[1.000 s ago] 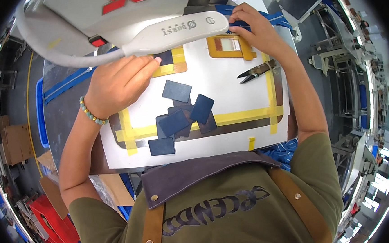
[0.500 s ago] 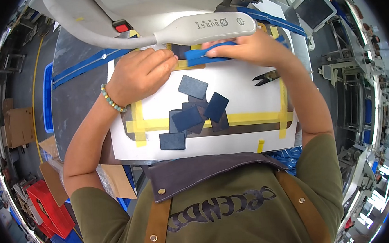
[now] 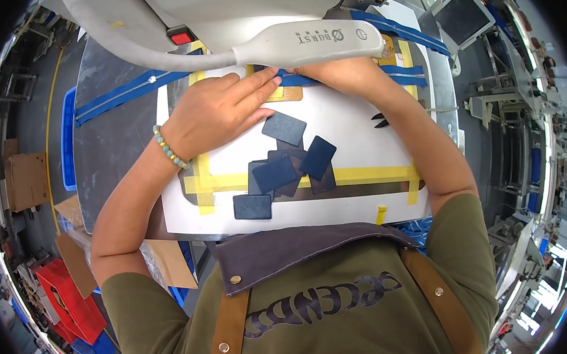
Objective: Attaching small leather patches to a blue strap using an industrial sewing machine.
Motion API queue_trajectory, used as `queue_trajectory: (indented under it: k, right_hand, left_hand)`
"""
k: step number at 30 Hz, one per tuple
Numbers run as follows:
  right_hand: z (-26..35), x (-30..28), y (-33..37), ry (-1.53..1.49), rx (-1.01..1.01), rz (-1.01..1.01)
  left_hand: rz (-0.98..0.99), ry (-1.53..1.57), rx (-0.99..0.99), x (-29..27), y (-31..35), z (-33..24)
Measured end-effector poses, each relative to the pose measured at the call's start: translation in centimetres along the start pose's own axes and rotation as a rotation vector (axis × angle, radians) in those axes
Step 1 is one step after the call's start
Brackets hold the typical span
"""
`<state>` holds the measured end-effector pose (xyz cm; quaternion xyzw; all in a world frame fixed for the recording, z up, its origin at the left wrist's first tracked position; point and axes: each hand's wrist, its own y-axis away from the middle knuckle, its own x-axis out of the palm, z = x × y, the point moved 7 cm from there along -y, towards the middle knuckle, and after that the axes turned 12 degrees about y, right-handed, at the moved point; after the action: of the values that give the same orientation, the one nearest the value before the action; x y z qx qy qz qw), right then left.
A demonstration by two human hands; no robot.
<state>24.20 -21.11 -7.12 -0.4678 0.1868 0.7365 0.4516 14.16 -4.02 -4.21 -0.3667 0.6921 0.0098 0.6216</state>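
A blue zipper strip lies across the white board, its right part coming out beyond my right wrist. My left hand rests beside the strip's left end with fingers stretched out, fingertips touching or close to it. The left thumb is near the top of a dark blue rectangular patch. My right hand is closed over the strip, its fingers curled and partly hidden under the white lamp head. Several more dark rectangular patches lie in an overlapping group below my hands.
A large white machine body stands at the far side. Another blue zipper stretches off at the left, and one at the right. Black-tipped nippers lie partly under my right forearm. Yellow tape borders the white board.
The right hand has moved left and lower, laying the zipper strip flatter along the board. My left hand has opened from a closed pinch, its fingers now extended towards the strip.
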Motion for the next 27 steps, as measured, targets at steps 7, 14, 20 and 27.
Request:
queue_trajectory:
  k: [7,14,20,27]
  right_hand:
    - [2.2,-1.7,1.3,-0.074,-0.047,-0.094]
    - [-1.6,-9.0,1.5,0.247,-0.043,0.26]
    - [0.8,-9.3,4.4,0.67,-0.332,-0.159]
    - [4.4,-1.7,5.6,0.348,-0.579,-0.069]
  left_hand:
    - [0.034,-0.019,-0.067,1.2,0.3,0.8]
    - [0.03,-0.102,-0.07,1.2,-0.1,-0.1]
    - [-0.064,-0.104,0.019,0.8,-0.4,-0.5]
    - [-0.018,0.014,-0.054,0.8,-0.3,0.3]
